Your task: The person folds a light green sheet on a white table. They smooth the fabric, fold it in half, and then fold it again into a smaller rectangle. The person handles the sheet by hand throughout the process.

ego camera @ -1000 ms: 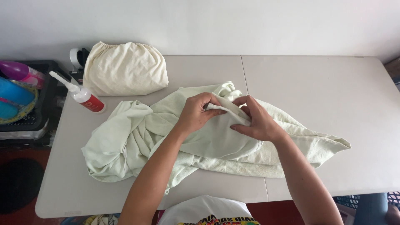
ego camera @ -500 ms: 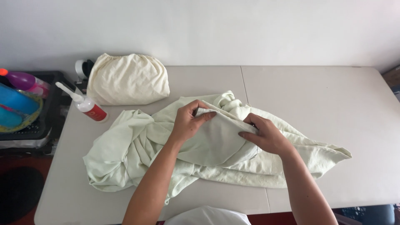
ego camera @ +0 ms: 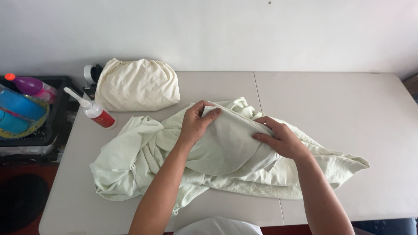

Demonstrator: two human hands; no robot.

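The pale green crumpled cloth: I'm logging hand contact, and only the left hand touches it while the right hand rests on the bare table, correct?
Not quite: in the head view the right hand also presses on the pale green crumpled cloth, alongside the left hand.

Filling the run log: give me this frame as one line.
left hand: gripping fold of pale green sheet | right hand: pressing flat on same sheet | nearby: cream bundle, red-capped bottle | surface: table
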